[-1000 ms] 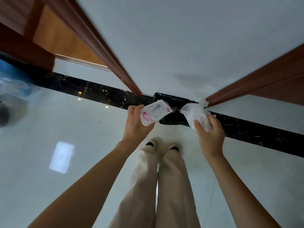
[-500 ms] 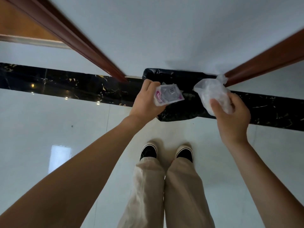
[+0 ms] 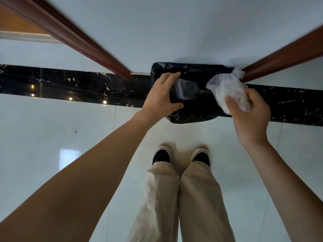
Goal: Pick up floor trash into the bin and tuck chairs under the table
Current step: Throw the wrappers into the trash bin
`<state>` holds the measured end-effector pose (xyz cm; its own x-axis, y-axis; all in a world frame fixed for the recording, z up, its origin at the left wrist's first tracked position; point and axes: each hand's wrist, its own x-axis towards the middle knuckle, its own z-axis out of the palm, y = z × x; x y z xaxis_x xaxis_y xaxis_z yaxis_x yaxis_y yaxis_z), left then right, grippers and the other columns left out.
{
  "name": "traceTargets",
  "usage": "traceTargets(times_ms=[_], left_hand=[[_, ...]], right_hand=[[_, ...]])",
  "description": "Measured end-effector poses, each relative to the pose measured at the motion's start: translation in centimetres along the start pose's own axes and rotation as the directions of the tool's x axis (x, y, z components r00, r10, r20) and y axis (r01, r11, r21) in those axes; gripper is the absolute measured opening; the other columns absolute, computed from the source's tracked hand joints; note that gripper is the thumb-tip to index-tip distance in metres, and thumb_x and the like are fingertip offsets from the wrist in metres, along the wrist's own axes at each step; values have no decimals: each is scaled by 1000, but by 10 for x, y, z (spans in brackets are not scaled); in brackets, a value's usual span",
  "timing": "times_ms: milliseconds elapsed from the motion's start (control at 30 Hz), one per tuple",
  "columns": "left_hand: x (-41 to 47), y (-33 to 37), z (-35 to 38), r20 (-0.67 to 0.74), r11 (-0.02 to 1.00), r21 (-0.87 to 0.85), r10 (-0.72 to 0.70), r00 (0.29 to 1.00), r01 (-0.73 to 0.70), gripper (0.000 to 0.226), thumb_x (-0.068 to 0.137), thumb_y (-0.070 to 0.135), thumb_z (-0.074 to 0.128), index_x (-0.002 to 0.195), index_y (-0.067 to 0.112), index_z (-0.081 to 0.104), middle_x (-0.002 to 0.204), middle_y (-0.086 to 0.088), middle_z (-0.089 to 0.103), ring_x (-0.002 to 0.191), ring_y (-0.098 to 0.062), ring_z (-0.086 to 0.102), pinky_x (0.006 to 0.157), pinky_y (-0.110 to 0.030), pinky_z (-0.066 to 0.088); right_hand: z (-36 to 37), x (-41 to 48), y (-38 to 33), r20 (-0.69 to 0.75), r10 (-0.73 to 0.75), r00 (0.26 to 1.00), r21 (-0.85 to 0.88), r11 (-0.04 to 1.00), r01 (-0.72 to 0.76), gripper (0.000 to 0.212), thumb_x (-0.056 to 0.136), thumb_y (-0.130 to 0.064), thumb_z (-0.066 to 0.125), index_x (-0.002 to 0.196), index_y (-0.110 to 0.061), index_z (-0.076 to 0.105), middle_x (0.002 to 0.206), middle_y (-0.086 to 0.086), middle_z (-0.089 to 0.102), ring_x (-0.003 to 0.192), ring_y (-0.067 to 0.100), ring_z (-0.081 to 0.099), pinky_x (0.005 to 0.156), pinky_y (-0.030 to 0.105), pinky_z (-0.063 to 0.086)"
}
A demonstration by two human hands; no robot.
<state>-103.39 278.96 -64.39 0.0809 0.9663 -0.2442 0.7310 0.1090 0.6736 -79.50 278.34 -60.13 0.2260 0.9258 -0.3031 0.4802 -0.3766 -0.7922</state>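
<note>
A bin lined with a black bag stands against the white wall, just beyond my feet. My left hand hovers over its left half with fingers spread. A small clear packet, blurred and dim, sits inside the bin's mouth right beside that palm and looks loose from the fingers. My right hand is over the bin's right edge, closed around a crumpled white plastic bag that it holds above the rim.
Two red-brown wooden door frames run along the wall, one on the left and one on the right, flanking the bin. A black marble strip crosses the glossy white floor. My shoes stand close to the bin.
Both hands moved closer over the bin. The packet has left my left hand's grip and dropped into the bin's mouth as the fingers spread. My right hand still holds the white bag.
</note>
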Motion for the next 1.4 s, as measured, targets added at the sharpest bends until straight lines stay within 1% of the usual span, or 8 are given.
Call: traceTargets(times_ms=[100,200,500,633,767,1067,1267,1400], left_hand=[[-12,-2,-6,-102,997,-15,-76,992,75,81,73,32,77,142,15,39,138,0,44,126,-17,43,103,-27,37],[-23,-9,-9,-182,984,31,-169,969,177,70,83,30,69,142,11,38,139,-3,43,129,-19,40,106,-33,38],[-30,-31,11,-170,963,87,-238,956,255,71,86,27,66,145,9,32,140,-7,41,129,-22,40,105,-41,40],[-31,-32,14,-178,960,77,-251,951,268,72,87,28,66,146,8,31,140,-7,41,129,-22,40,106,-40,39],[-35,-15,-3,-187,956,141,-228,956,256,73,85,34,66,145,10,33,141,-7,42,130,-22,39,108,-40,36],[-88,153,-164,-152,954,294,-15,988,60,65,90,42,58,143,10,38,142,-6,46,132,-24,38,113,-39,28],[-160,314,-299,-168,955,288,125,978,-73,54,98,44,38,141,12,43,142,-6,48,133,-26,40,111,-45,30],[-202,397,-362,-187,925,330,262,947,-191,52,100,43,29,143,15,42,144,-7,47,137,-29,37,113,-47,26]], right_hand=[[4,-3,-4,12,-14,1000,-24,1000,14,27,84,-27,71,107,-13,65,102,3,66,91,11,60,79,22,49],[13,-5,-7,61,-49,997,-45,998,52,20,85,-23,70,101,-12,64,97,4,64,87,14,58,72,19,46],[54,17,19,241,-223,945,-115,960,256,29,83,-19,72,109,-8,64,101,8,61,89,9,52,77,13,42],[61,30,24,359,-275,892,-215,906,366,41,87,-24,69,123,-10,59,112,10,57,94,12,52,82,26,47],[51,26,12,418,-303,856,-346,819,459,57,85,-34,70,136,-15,51,126,10,54,108,29,57,85,42,52],[-93,-50,-160,268,-420,867,-285,825,488,50,93,-31,62,134,-4,53,132,12,57,125,26,51,106,38,43],[-225,-126,-317,209,-524,826,-325,759,564,47,95,-33,62,131,-4,54,128,12,60,119,28,54,99,44,46],[-293,-171,-393,179,-603,777,-362,694,622,50,101,-41,41,132,-4,54,129,13,60,120,30,54,99,46,44]])
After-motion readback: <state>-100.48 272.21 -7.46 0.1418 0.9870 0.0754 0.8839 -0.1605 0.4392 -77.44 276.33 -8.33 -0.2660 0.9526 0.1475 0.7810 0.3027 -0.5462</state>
